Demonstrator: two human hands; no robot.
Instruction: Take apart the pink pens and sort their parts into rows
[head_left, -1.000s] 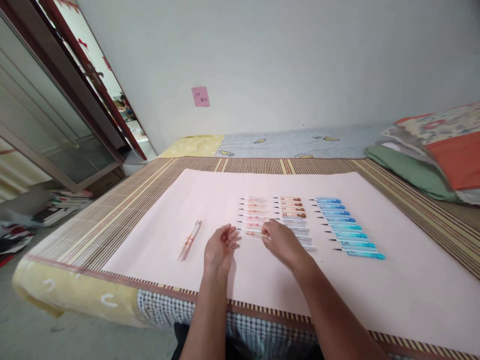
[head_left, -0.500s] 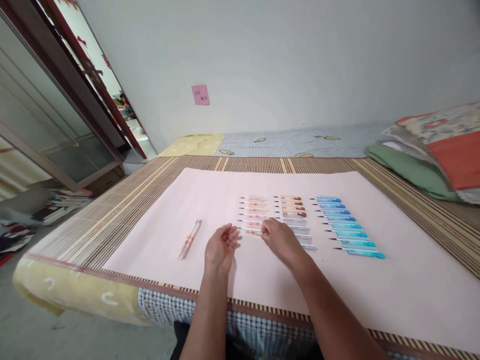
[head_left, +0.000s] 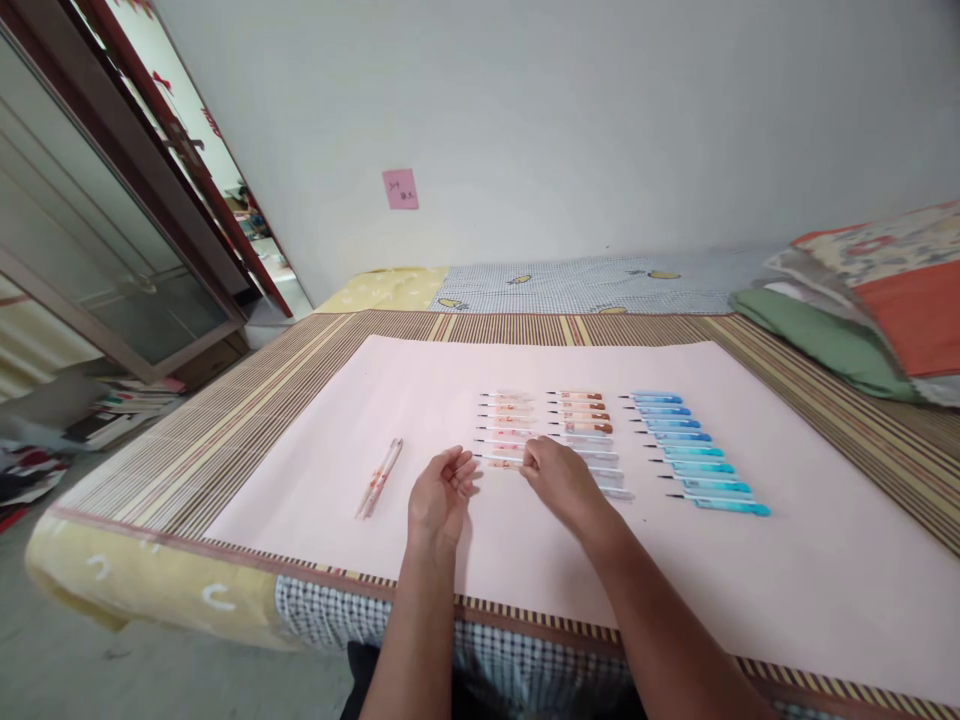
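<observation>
On a pale pink sheet point(head_left: 322, 450) lie rows of pens with their dark tips to the left. My right hand point(head_left: 555, 475) is closed on the right end of an orange-patterned pen point(head_left: 504, 463), the nearest in the left column. Beside that pen's tip is my left hand point(head_left: 442, 490), palm up, fingers loosely curled and apart, with nothing visible in it. Brown-capped pens point(head_left: 585, 405) and clear pens point(head_left: 604, 458) form the middle column. Blue and teal pens point(head_left: 690, 450) make up the right one. Two orange-patterned pens point(head_left: 381, 478) lie slanted at the left.
A striped mat point(head_left: 247, 420) lies under the sheet. Folded cloths and a green fabric point(head_left: 821, 340) are piled at the right. A pink note point(head_left: 400, 189) is on the wall behind. Books point(head_left: 131, 405) lie on the left, near a glass door point(head_left: 112, 220).
</observation>
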